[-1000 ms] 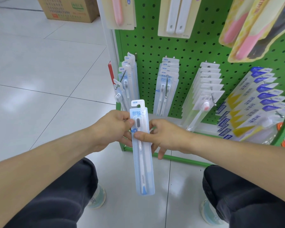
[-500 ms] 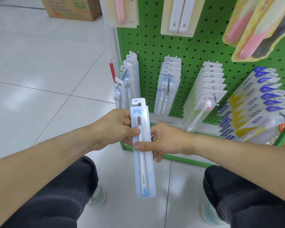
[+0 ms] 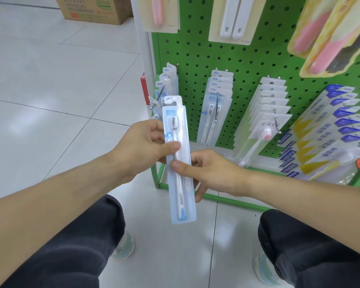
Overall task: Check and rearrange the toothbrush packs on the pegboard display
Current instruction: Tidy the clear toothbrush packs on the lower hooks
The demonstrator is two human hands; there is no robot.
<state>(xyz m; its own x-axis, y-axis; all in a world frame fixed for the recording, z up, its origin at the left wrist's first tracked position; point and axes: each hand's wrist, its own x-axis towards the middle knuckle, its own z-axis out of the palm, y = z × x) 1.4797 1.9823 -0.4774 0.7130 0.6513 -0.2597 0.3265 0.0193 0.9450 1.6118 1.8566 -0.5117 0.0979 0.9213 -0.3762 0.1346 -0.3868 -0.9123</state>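
A long clear-blue toothbrush pack (image 3: 180, 183) with a white brush inside stands upright in front of the green pegboard (image 3: 197, 55). My left hand (image 3: 146, 146) pinches its upper part from the left, thumb on the front. From the right, my right hand (image 3: 208, 169) grips its middle, thumb across the front and fingers behind. The pack's hang tab reaches up to the leftmost hook row of matching packs (image 3: 165, 86). More rows hang to the right: twin-brush packs (image 3: 216, 100), clear packs with a pink-headed brush (image 3: 268, 113) and blue-and-yellow packs (image 3: 328, 129).
Larger pink and white brush packs (image 3: 231, 17) hang along the top of the board. A cardboard box (image 3: 96, 9) sits on the tiled floor at the back left. My knees in dark trousers fill the lower corners. The rack's green base frame (image 3: 233, 199) runs behind my right hand.
Both hands have lifted the pack slightly up towards the leftmost hook row. The left thumb has slid lower on the pack's front.
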